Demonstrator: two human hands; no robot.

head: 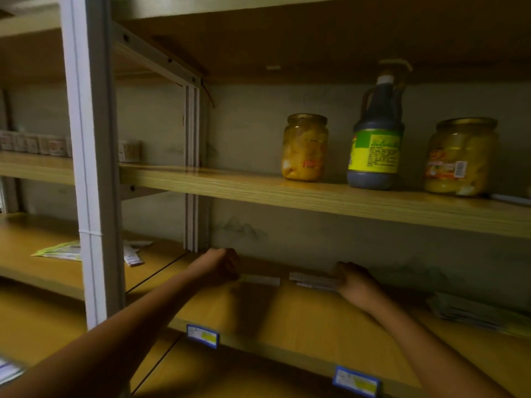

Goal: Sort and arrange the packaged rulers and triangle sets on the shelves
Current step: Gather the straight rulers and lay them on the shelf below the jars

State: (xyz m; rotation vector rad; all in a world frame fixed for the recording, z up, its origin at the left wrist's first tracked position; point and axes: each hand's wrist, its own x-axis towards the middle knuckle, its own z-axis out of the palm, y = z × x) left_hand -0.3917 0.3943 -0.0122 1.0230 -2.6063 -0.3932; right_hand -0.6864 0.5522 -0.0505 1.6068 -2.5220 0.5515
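Both my arms reach deep into the lower wooden shelf (pixel 287 317). My left hand (pixel 221 267) is closed at the left end of a long, flat ruler package (pixel 263 280) that lies along the back of the shelf. My right hand (pixel 355 282) holds the right end of a second pale package (pixel 311 280). The frame is dark and blurred, so the exact grip is hard to read. A stack of flat packaged sets (pixel 474 311) lies on the same shelf to the right. More flat packages (pixel 61 251) lie on the left bay's shelf.
The shelf above carries two jars of yellow fruit (pixel 304 147) (pixel 461 158) and a dark sauce bottle (pixel 375 136). A grey metal upright (pixel 92 168) stands at the left front. Blue price tags (pixel 202 336) (pixel 356 380) sit on the shelf edge. Small boxes (pixel 31 143) line the far-left shelf.
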